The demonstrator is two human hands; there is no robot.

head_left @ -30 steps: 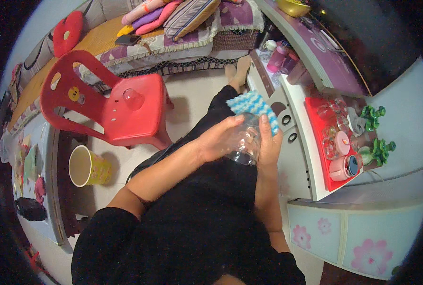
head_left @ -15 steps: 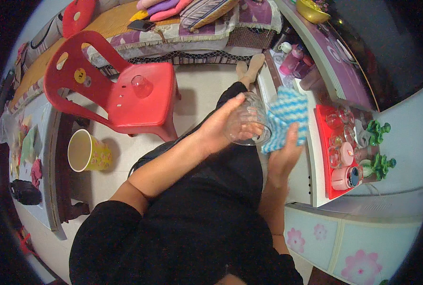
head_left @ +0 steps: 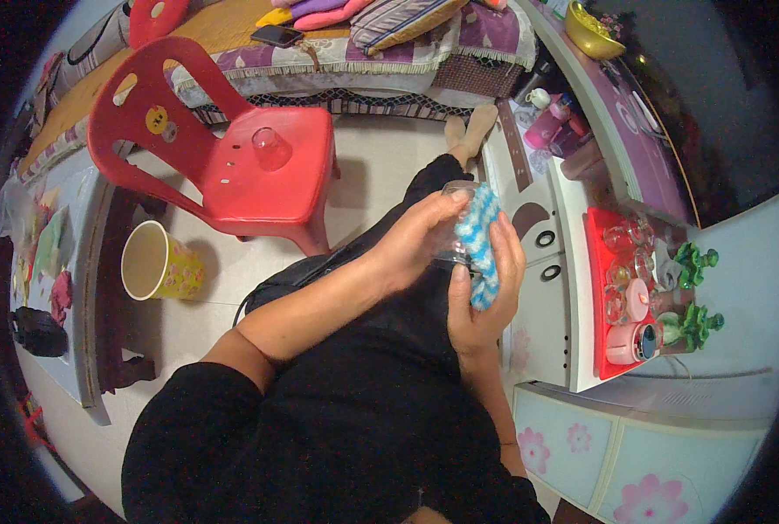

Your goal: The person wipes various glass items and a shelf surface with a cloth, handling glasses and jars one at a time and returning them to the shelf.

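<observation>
My left hand (head_left: 414, 240) is closed round a clear glass vessel (head_left: 447, 248), held above my lap. In my right hand (head_left: 487, 316) is a blue-and-white striped cloth (head_left: 479, 232), pressed against the side of the glass that faces right. The cloth and my fingers hide much of the glass. On the seat of the red plastic chair (head_left: 271, 188), ahead and to the left, stands a small clear glass piece (head_left: 270, 146), apart from both hands.
To the right, a red tray (head_left: 605, 356) holds glass cups and a pink jar on a white cabinet (head_left: 540, 336). A yellow patterned bin (head_left: 180, 269) stands on the floor at left, beside a cluttered table (head_left: 79, 341). A sofa (head_left: 241, 74) spans the back.
The cloth has moved left, from beside the glass to against it. My hands have come closer together, and the glass is turned so less of it shows. The view has shifted slightly.
</observation>
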